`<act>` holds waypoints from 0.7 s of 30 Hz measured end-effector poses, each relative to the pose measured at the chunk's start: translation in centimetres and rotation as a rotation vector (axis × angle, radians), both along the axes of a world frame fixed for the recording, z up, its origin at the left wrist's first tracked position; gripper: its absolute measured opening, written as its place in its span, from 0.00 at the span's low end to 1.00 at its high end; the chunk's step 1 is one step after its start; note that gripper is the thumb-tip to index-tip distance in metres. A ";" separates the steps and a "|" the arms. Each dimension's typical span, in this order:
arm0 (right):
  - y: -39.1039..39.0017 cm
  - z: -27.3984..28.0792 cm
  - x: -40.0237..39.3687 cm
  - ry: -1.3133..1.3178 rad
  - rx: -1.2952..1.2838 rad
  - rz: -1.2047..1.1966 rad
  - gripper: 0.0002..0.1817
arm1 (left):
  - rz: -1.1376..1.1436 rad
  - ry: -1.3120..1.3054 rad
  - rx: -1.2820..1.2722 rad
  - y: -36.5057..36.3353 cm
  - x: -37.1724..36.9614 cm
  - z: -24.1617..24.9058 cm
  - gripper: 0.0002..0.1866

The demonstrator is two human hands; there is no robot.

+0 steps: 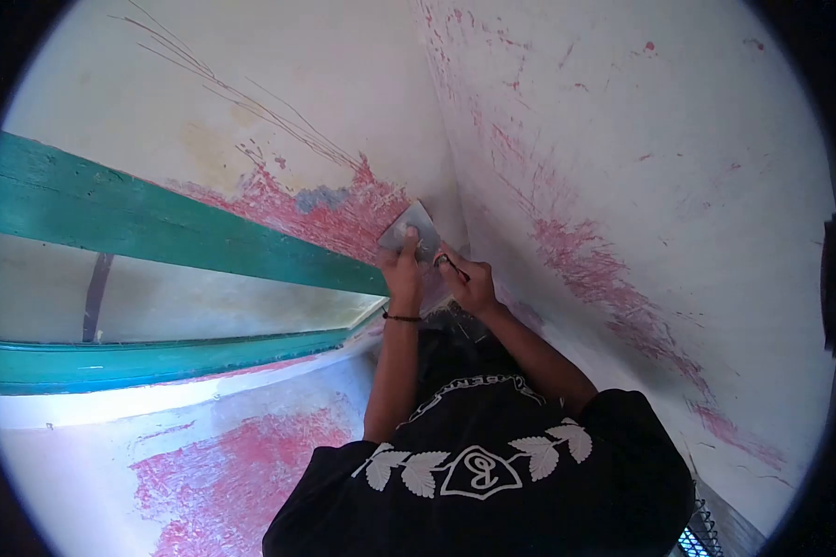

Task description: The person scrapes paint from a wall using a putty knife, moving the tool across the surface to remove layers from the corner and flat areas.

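Note:
Both of my arms reach into the wall corner. My left hand point(401, 269), with a black band on its wrist, presses a flat grey metal scraper blade point(411, 227) against the wall, where pink paint point(330, 213) shows through the white coat. My right hand point(469, 283) is closed just right of the blade, around a thin dark piece point(451, 266). I cannot tell whether that piece is the scraper's handle. The two hands almost touch. My black shirt with a white leaf print point(478, 464) fills the bottom of the view.
A green wooden window frame point(158, 218) runs along the left wall, its end just left of my left hand. The right wall point(622, 186) is white with pink scraped streaks. A large pink patch point(241, 464) lies below the sill. A metal grille point(701, 534) shows at bottom right.

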State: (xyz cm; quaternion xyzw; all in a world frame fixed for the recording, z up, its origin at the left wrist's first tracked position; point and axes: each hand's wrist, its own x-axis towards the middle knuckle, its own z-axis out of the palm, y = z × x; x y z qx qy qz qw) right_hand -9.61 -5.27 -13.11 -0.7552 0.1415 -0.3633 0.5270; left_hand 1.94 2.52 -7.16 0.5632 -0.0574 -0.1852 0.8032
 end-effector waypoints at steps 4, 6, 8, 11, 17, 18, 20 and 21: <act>0.0 0.0 -0.1 0.051 -0.011 -0.006 0.23 | -0.026 0.013 -0.114 0.2 0.1 -1.8 0.11; 0.1 -0.9 -0.5 0.055 -0.048 -0.013 0.23 | 0.022 0.084 -0.019 0.3 -0.1 -3.2 0.12; -0.1 -0.9 -0.2 0.007 -0.070 -0.028 0.22 | 0.033 0.033 0.032 0.1 0.6 -3.5 0.13; 0.7 0.9 0.3 -0.041 -0.021 -0.043 0.22 | -0.012 -0.092 0.065 0.9 -0.1 -0.9 0.13; -0.1 -1.4 -0.6 0.055 -0.054 0.010 0.23 | 0.102 -0.063 0.007 -0.1 -0.1 -3.3 0.12; -0.2 -1.0 0.0 -0.001 -0.040 0.002 0.23 | 0.075 -0.100 0.038 0.1 -0.2 -1.7 0.12; 0.5 0.5 0.5 -0.098 0.001 -0.011 0.23 | 0.034 -0.113 0.095 0.5 -0.4 0.7 0.12; 1.1 0.7 -0.1 -0.059 0.033 -0.007 0.23 | 0.022 -0.089 0.124 0.9 -0.6 1.5 0.12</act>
